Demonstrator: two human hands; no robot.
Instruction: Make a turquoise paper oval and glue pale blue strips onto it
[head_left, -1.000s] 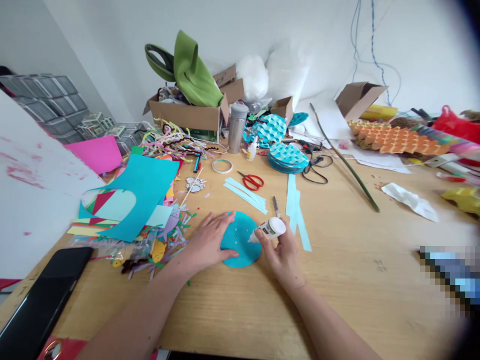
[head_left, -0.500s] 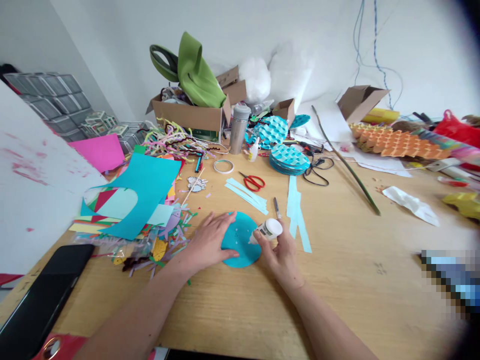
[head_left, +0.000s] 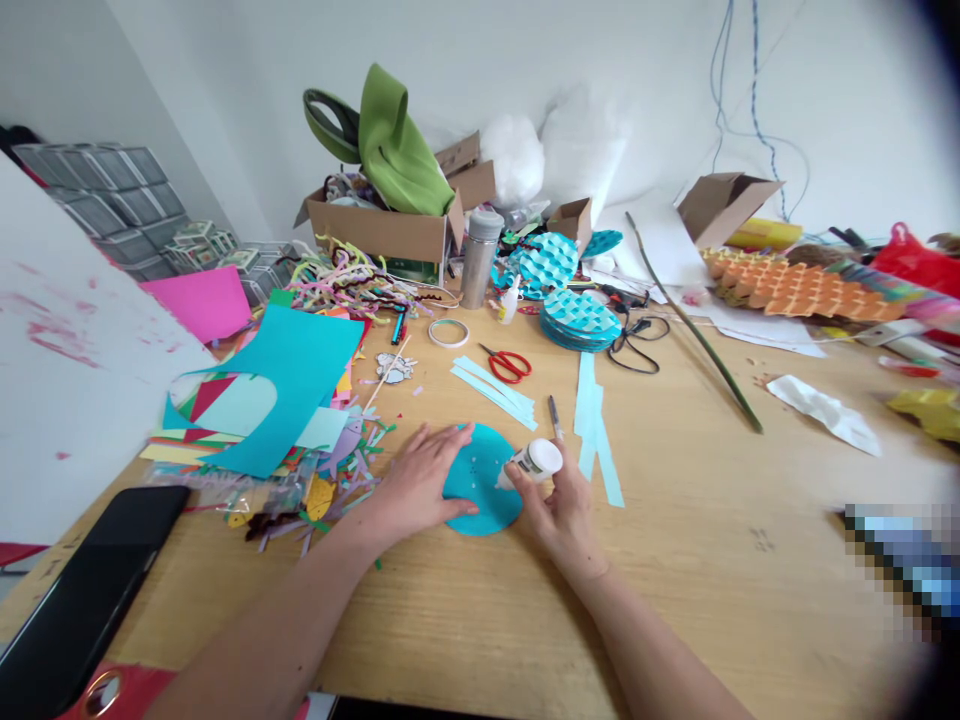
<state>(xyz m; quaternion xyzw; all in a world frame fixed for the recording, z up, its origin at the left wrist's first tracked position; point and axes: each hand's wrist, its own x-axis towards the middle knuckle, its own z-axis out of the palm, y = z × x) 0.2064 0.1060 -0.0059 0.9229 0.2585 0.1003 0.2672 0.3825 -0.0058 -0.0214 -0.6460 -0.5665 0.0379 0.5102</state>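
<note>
A blue paper disc (head_left: 491,510) lies flat on the table, with several small whitish dots near its middle. My left hand (head_left: 424,478) rests on the disc's left side, fingers stretched out. In my right hand (head_left: 561,510) is a white glue bottle (head_left: 538,460), tilted so its nozzle points down-left at the disc. Beyond my right fingers lies a pen (head_left: 554,415). Pale blue paper strips (head_left: 592,420) lie to the right, and more strips (head_left: 495,392) lie behind the disc beside red-handled scissors (head_left: 510,366).
Coloured paper sheets (head_left: 300,380) and scraps cover the left, near a black phone (head_left: 82,590). Behind stand a metal flask (head_left: 480,262), a small bottle (head_left: 509,300), a stack of blue lattice discs (head_left: 579,325) and a cardboard box (head_left: 382,230). A green stick (head_left: 705,345) lies right.
The glue bottle has shifted very slightly left over the disc. My left hand stays in place on the paper.
</note>
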